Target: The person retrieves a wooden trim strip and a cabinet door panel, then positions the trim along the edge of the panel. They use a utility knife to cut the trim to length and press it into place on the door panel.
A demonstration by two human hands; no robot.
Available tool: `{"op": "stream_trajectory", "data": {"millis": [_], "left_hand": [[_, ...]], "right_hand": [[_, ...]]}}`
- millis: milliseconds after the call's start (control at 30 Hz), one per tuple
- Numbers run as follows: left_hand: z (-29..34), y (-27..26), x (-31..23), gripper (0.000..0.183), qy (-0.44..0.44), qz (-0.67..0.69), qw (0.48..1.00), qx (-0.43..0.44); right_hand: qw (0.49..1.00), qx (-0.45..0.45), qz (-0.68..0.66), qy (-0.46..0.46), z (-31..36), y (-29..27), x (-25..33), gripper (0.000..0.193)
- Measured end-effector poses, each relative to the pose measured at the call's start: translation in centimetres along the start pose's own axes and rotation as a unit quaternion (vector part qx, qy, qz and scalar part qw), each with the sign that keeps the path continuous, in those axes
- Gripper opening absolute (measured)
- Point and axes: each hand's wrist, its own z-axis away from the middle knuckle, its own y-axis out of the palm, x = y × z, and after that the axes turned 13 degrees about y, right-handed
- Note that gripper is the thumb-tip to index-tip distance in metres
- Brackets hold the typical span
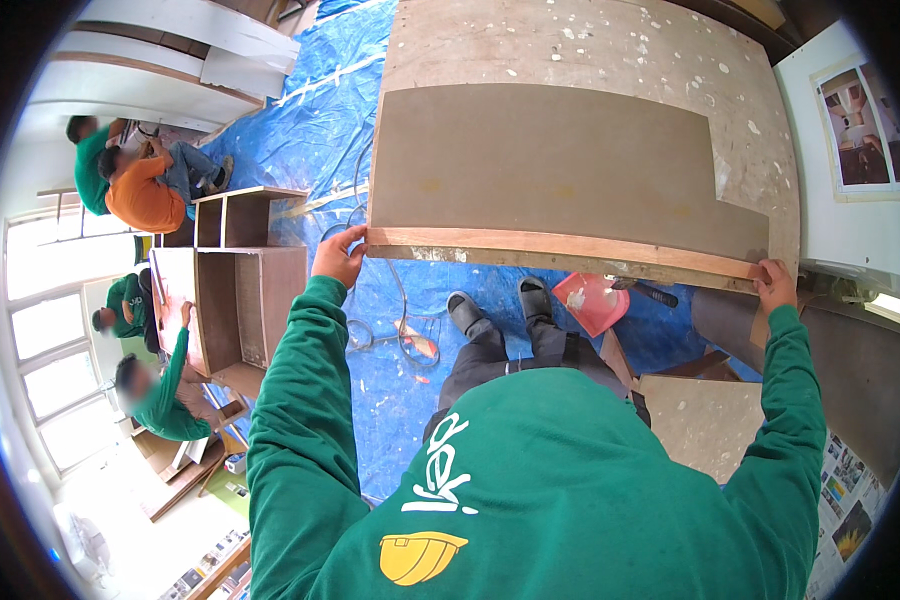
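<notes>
A long, narrow wooden strip (560, 244) runs along the near edge of a flat grey-brown panel (540, 150). My left hand (340, 256) is closed at the strip's left end, its fingertips at the corner. At the far right end my right hand (777, 288) pinches the strip between thumb and fingers. Both arms are stretched forward and wide apart. The panel lies flat on a paint-spotted plywood worktop (580, 45), and its right side has a stepped outline. Whether the strip is fixed to the panel I cannot tell.
Blue sheeting (390, 400) covers the floor, with a cable (402, 310) on it. By my feet lies a pink dustpan (592, 303). Wooden cabinets (250, 300) stand left, where several people work. A white cabinet (840, 160) is at the right.
</notes>
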Motion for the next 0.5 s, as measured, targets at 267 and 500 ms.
{"op": "stream_trajectory", "data": {"millis": [267,500], "left_hand": [[-0.18,0.0,-0.54,0.034,-0.013,-0.019,1.0,0.013],[-0.18,-0.27,-0.37,0.036,-0.018,0.014,1.0,0.013]], "right_hand": [[1.0,0.002,0.001,-0.004,-0.16,0.21,-0.71,0.043],[1.0,0.003,0.031,0.001,-0.19,0.18,-0.5,0.046]]}}
